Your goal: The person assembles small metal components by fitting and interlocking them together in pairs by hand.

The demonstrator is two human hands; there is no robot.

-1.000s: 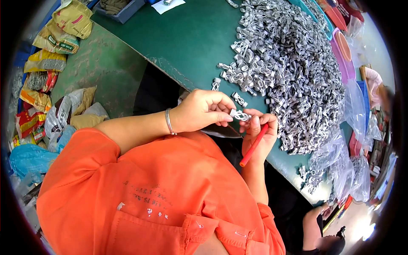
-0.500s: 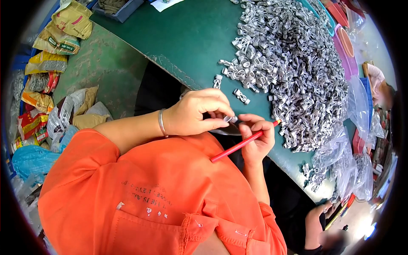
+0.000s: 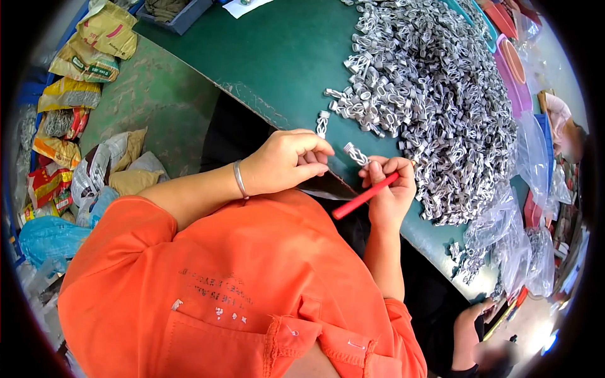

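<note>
My right hand (image 3: 392, 189) grips a red pen (image 3: 365, 196), which slants across the palm with its blunt end toward my body. The thumb and fingertips of that hand also touch the lower end of a small grey-and-white looped part (image 3: 357, 155) at the table edge. My left hand (image 3: 287, 159), with a metal bangle at the wrist, is held over the edge of the table to the left. Its fingers are curled in toward the thumb, and whatever is inside them is hidden. Another looped part (image 3: 322, 124) lies alone just beyond the left fingers.
A large heap of the same looped parts (image 3: 441, 107) covers the right of the green table (image 3: 265, 69). Clear plastic bags (image 3: 498, 233) lie along its right side. A grey bin (image 3: 179, 16) stands at the back left. Filled sacks (image 3: 94, 57) line the floor at left.
My hands have moved apart, the left drawing back slightly. My right hand has moved up to the lone looped part, which has shifted toward me. The small piece between my fingertips is out of sight.
</note>
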